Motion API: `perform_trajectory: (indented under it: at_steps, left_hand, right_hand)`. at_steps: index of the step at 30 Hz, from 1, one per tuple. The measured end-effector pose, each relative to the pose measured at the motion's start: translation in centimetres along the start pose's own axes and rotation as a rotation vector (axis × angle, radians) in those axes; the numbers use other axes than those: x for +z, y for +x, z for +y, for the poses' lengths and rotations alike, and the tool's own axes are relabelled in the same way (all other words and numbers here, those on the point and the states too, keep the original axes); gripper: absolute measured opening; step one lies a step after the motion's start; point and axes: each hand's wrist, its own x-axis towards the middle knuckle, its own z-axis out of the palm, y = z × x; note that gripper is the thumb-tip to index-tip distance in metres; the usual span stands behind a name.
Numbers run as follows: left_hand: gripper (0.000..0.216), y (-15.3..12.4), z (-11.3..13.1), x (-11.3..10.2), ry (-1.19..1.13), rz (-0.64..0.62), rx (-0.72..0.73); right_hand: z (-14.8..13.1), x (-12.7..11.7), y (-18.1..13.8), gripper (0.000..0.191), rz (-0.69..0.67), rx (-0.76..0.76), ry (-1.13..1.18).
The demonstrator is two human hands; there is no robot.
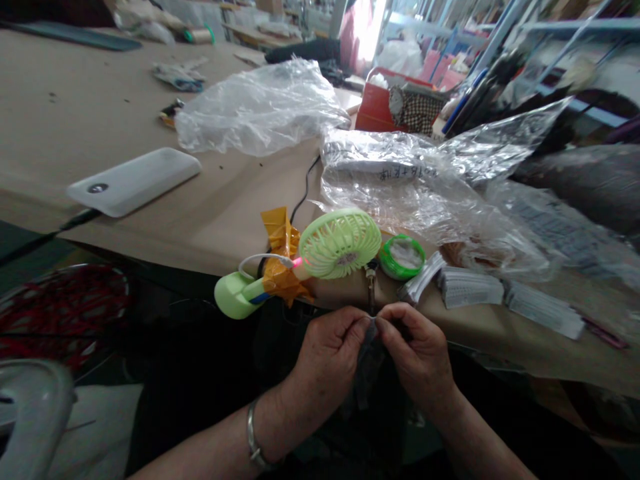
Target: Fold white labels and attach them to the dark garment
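Note:
My left hand (333,353) and my right hand (417,343) meet in front of the table edge, thumbs and fingertips pinched close together. Between them is the pale top edge of a thin translucent piece (367,367), which hangs down below the fingers. Its exact kind cannot be made out in the dim light. Just beyond the fingertips, a slim metal fixture (371,287) stands at the table edge. A silvery bangle (253,437) circles my left wrist.
A green fan (340,243) is fixed at the edge with orange tape (280,267). To its right are a green round container (401,257) and stacks of white labels (470,287). Clear plastic bags (265,107) and a white power bank (135,180) lie farther back.

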Motion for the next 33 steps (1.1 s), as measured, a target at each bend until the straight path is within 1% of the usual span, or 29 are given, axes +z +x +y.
perform_trajectory:
  at_steps: [6,11,14,15,18,20,22,24,26,29,33]
  left_hand:
    - [0.023,0.4,0.2,0.0,0.011,0.030,0.015]
    - [0.022,0.2,0.3,0.1,-0.039,0.031,-0.011]
    - [0.021,-0.3,0.4,0.0,-0.063,0.003,-0.022]
    - [0.021,-0.4,0.3,-0.1,-0.064,-0.007,-0.027]
    - [0.023,-0.8,-0.3,0.0,-0.038,-0.037,-0.060]
    - [0.023,-0.8,-1.1,0.2,-0.020,-0.071,-0.090]
    - [0.026,-0.6,-2.0,0.5,0.006,-0.070,-0.124]
    - [0.032,-0.5,-2.7,0.8,0.040,-0.062,-0.160]
    - [0.032,-0.5,-3.2,1.0,0.066,-0.076,-0.184]
    - [0.028,-0.9,-3.7,1.3,0.077,-0.114,-0.203]
    - [0.026,-1.2,-3.8,1.4,0.060,-0.166,-0.198]
  right_hand:
    - [0.0,0.1,0.0,0.011,0.017,0.003,0.007]
    - [-0.1,0.1,-0.1,0.012,0.020,0.003,0.023]
    - [-0.4,-0.3,-0.8,0.005,0.003,-0.036,-0.005]
    - [-0.6,-0.7,-1.1,0.004,0.000,-0.067,-0.040]
    - [-0.7,-2.3,-1.5,0.012,0.029,-0.206,-0.204]
    - [-0.5,-3.7,-1.4,0.013,0.085,-0.321,-0.356]
    - [0.1,-4.9,-0.9,0.017,0.148,-0.413,-0.544]
    - [1.0,-5.6,-0.4,0.024,0.170,-0.452,-0.726]
    - [2.0,-5.6,-0.1,0.029,0.157,-0.449,-0.842]
    - [3.0,-5.1,-0.2,0.028,0.167,-0.478,-0.881]
    - [3.0,-5.0,-0.4,0.016,0.226,-0.516,-0.841]
